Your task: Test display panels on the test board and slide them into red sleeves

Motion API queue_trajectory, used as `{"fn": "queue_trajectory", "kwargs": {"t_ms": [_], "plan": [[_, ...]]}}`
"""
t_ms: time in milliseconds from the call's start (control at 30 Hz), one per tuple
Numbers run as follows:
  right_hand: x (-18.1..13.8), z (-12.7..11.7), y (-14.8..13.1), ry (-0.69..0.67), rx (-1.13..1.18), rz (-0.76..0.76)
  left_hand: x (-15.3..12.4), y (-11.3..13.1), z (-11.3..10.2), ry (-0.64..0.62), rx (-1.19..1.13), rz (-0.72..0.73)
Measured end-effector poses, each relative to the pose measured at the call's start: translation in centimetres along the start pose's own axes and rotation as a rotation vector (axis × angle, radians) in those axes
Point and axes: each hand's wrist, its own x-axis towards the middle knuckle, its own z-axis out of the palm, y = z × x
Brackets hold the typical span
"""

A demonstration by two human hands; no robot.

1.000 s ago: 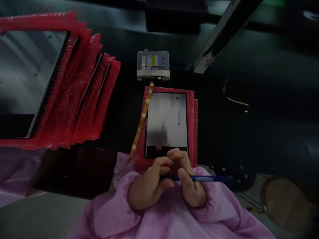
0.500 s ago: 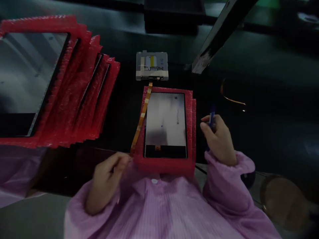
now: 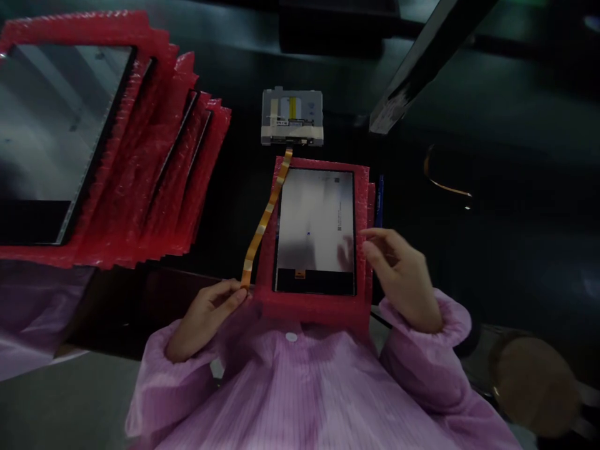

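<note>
My left hand (image 3: 213, 315) pinches the near end of a long orange flat ribbon cable (image 3: 262, 228). The cable runs up to a small grey circuit module (image 3: 312, 115) with tape across it. In front of me a display panel (image 3: 316, 219) lies face-up on a red bubble-wrap bag (image 3: 363, 206), its black strip toward me. My right hand (image 3: 398, 272) is at the panel's right edge, thumb and fingers apart, holding nothing that I can see. Just beyond its fingertips a blue pen-like tool (image 3: 379, 200) lies beside the bag.
On the left, several red bubble-wrap bags (image 3: 126, 181) with panels in them are fanned out, a large panel (image 3: 60, 131) on top. A slanted metal post (image 3: 412, 81) stands at the back right. A thin loose orange strip (image 3: 445, 186) lies on the dark table (image 3: 520, 231). A round stool (image 3: 534, 384) is below right.
My right hand has let go of the blue tool, which now lies beside the bag, and has moved left to the panel's edge. My left hand keeps the cable's end.
</note>
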Motion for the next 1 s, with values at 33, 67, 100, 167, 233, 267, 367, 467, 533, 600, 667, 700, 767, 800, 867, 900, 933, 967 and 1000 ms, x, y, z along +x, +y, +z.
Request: {"fn": "queue_trajectory", "kwargs": {"t_ms": [33,67,100,167,233,267,367,467,533,600,667,700,767,800,867,900,933,967,1000], "plan": [[-0.2,0.7,-0.6,-0.122,0.075,0.006,0.0,0.6,0.3,0.011,-0.043,0.003],[-0.3,1.5,-1.2,-0.237,0.13,0.012,0.0,1.2,0.6,0.011,-0.081,0.017],[-0.2,2.3,-1.6,-0.344,0.169,0.015,0.2,1.9,1.2,0.0,-0.098,0.049],[0.2,3.7,-2.3,-0.534,0.236,0.005,0.9,3.1,2.5,-0.043,-0.05,0.167],[0.9,4.8,-2.5,-0.694,0.33,-0.019,1.7,4.1,4.0,-0.079,0.059,0.29],[1.2,5.1,-2.5,-0.743,0.385,-0.029,2.1,4.4,4.6,-0.084,0.109,0.329],[1.9,5.6,-2.3,-0.701,0.513,-0.034,2.8,4.7,6.1,-0.02,0.185,0.403],[2.0,5.9,-1.6,-0.568,0.542,-0.015,2.8,3.9,6.7,0.154,0.274,0.499],[1.8,6.1,-1.2,-0.521,0.518,0.005,2.6,3.0,7.0,0.262,0.393,0.601],[1.6,6.2,-0.8,-0.493,0.476,-0.009,2.4,2.0,7.2,0.327,0.544,0.74],[1.4,6.2,-0.6,-0.475,0.414,-0.063,2.3,1.2,7.4,0.366,0.689,0.861],[1.3,6.2,-0.6,-0.46,0.374,-0.093,2.2,0.9,7.5,0.387,0.744,0.902],[1.1,6.1,-0.6,-0.431,0.284,-0.143,2.2,0.5,7.6,0.418,0.815,0.948],[1.0,6.0,-0.6,-0.417,0.245,-0.163,2.2,0.5,7.6,0.423,0.831,0.958],[0.8,6.0,-0.7,-0.403,0.184,-0.199,2.2,0.5,7.7,0.42,0.834,0.959],[0.8,6.0,-0.7,-0.398,0.163,-0.212,2.2,0.5,7.7,0.414,0.827,0.953],[0.7,6.1,-0.6,-0.395,0.148,-0.222,2.2,0.6,7.7,0.406,0.82,0.946],[0.6,6.1,-0.6,-0.393,0.134,-0.229,2.2,0.6,7.7,0.401,0.815,0.941],[0.5,6.1,-0.6,-0.394,0.117,-0.236,2.2,0.6,7.7,0.398,0.812,0.938]]}}
